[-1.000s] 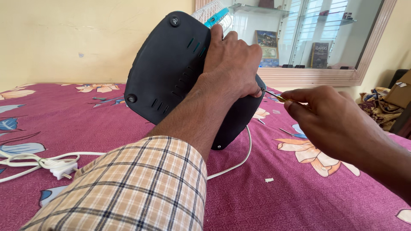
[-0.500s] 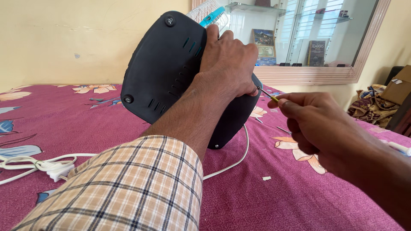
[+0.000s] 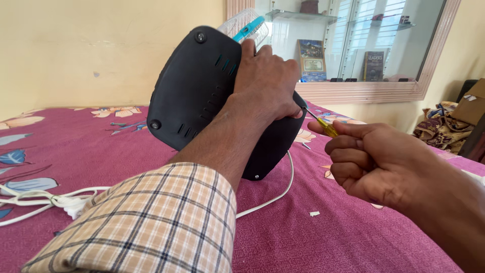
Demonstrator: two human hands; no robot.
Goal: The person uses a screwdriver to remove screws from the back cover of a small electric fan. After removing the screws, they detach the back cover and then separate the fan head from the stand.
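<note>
Nearest the camera, a checked sleeve [image 3: 151, 222] runs up the left forearm, and on the right the right hand [image 3: 374, 162] is closed in a fist around a small yellow-handled screwdriver [image 3: 323, 125]. Its thin shaft points up and left, with the tip at the right edge of the black base plate [image 3: 197, 86] of a tipped-up fan, just beside the left thumb. The left hand [image 3: 265, 83] is spread over the plate's upper right part, gripping it and holding the fan steady on the bed [image 3: 328, 237], which has a maroon floral sheet. A white power cord [image 3: 275, 194] loops under the base, and its plug lies at the near left. By my reading, the step in hand is working a screw at the plate's right rim; the next move calls for keeping the tip seated and the base still. Beyond, a glass-fronted shelf [image 3: 353, 45] holds books.
</note>
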